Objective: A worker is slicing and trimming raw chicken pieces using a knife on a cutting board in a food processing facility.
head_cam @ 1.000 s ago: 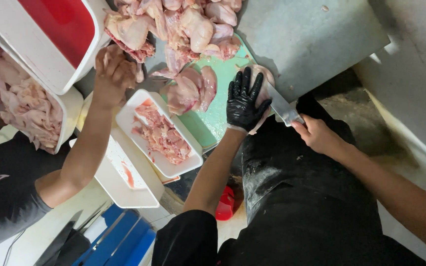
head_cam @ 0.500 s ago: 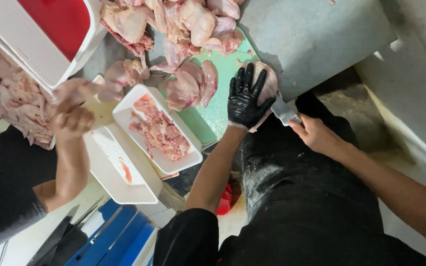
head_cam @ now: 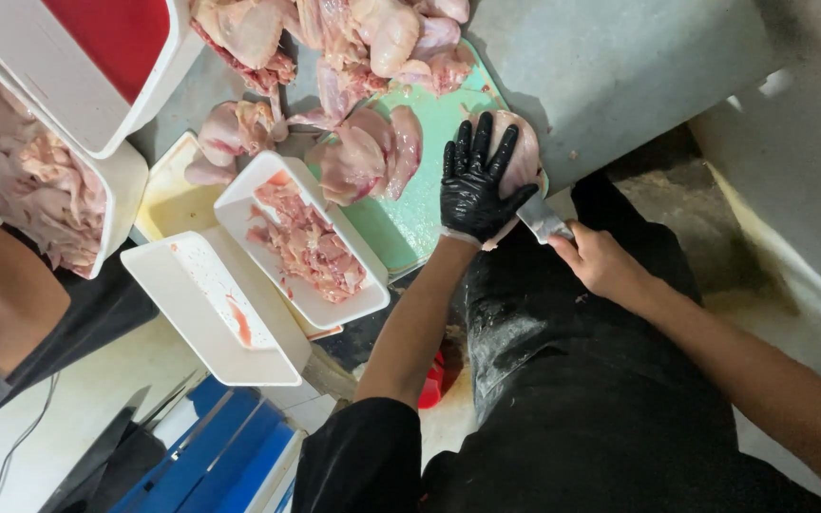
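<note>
Left hand (head_cam: 475, 185), in a black glove, lies flat with fingers spread over a pale piece of raw chicken (head_cam: 519, 157) at the near edge of the green cutting board (head_cam: 429, 204), pressing it down, apparently to keep it from sliding under the blade. Bare right hand (head_cam: 601, 263) is closed round a knife handle; the knife (head_cam: 544, 218) runs in sideways, its blade going under the gloved palm into the meat, flat to the board, looks like a horizontal slice. More whole chicken pieces (head_cam: 363, 57) are heaped at the far end of the board, within reach. Just left of the board sit white foam trays: one tray (head_cam: 320, 304) holds cut meat strips, an emptier tray (head_cam: 203, 328) with red smears sits partly under it, close by so cuts drop straight in, I'd guess. A white tub (head_cam: 121, 185) of chicken sits further left, and a co-worker's bare arm (head_cam: 7, 294) shows at the left edge, touching nothing I can see.
</note>
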